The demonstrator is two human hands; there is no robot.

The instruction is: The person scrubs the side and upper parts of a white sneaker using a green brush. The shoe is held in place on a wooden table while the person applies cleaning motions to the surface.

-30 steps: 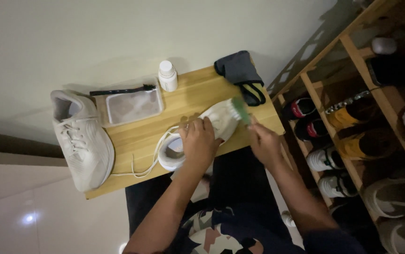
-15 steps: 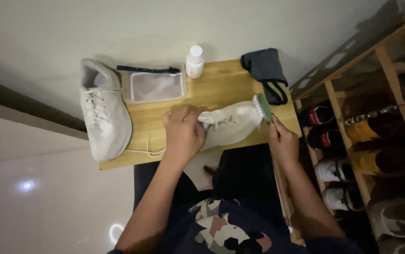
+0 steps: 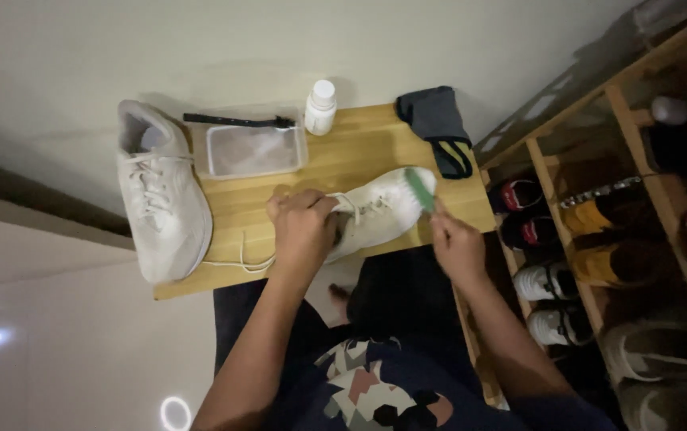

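Note:
My left hand (image 3: pixel 304 227) grips a white sneaker (image 3: pixel 382 209) at its laced opening and holds it on a small wooden table (image 3: pixel 359 156). My right hand (image 3: pixel 455 243) holds a green brush (image 3: pixel 420 188) whose head rests against the toe of that sneaker. A second white sneaker (image 3: pixel 160 191) lies on the table's left end, its lace trailing toward my left hand.
A clear plastic tray (image 3: pixel 254 150), a black-handled tool (image 3: pixel 236 121), a small white bottle (image 3: pixel 320 107) and a dark folded cloth (image 3: pixel 439 128) lie at the table's far side. A wooden shoe rack (image 3: pixel 623 207) with several pairs stands to the right.
The view has shifted and the table sits more central. The held sneaker has turned flatter on the table, and the brush stays at its toe.

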